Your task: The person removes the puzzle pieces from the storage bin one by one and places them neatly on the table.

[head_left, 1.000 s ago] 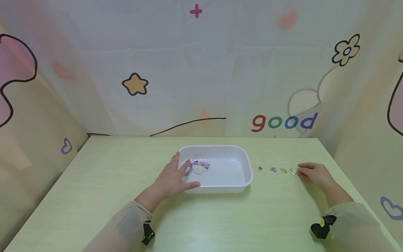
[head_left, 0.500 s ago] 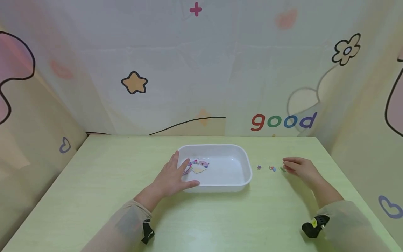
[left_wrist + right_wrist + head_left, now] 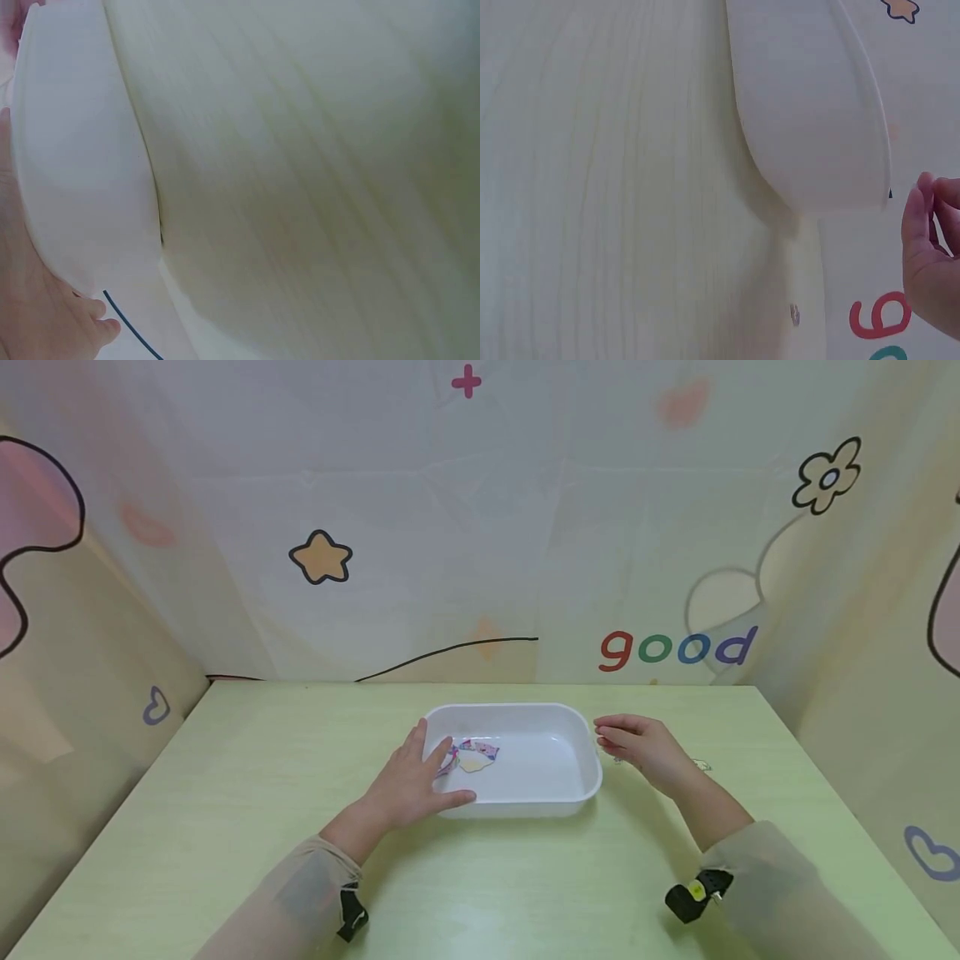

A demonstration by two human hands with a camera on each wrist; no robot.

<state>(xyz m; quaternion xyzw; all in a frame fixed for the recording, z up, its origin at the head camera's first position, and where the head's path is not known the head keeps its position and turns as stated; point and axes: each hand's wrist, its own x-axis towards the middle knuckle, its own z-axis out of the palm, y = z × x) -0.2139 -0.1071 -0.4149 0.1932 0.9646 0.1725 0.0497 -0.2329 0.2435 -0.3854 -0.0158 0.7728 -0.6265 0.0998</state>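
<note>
A white rectangular tray (image 3: 551, 795) sits on the table, with several thin printed pieces (image 3: 478, 749) at its left end. My left hand (image 3: 405, 781) rests spread across the tray's left end, thumb along the front rim. Just off the tray's right rim hovers my right hand (image 3: 648, 752), its fingertips close together in the right wrist view, with nothing visible between them. Below those fingertips lies a small purple sticker-like cutout (image 3: 617, 760), partly covered. Another small pale cutout (image 3: 702, 765) shows beyond the right wrist. Whatever lies between these two is hidden behind the hand.
The pale wood-grain table (image 3: 495, 885) ends at a patterned curtain (image 3: 420, 552) at the back, with curtains on both sides. A black wrist camera (image 3: 697, 895) sits at the right cuff, another (image 3: 351, 913) at the left.
My right hand has moved left from the pale cutout, over the row of small cutouts, to the tray's right rim. The pale cutout stays behind on the table. My left hand has not moved.
</note>
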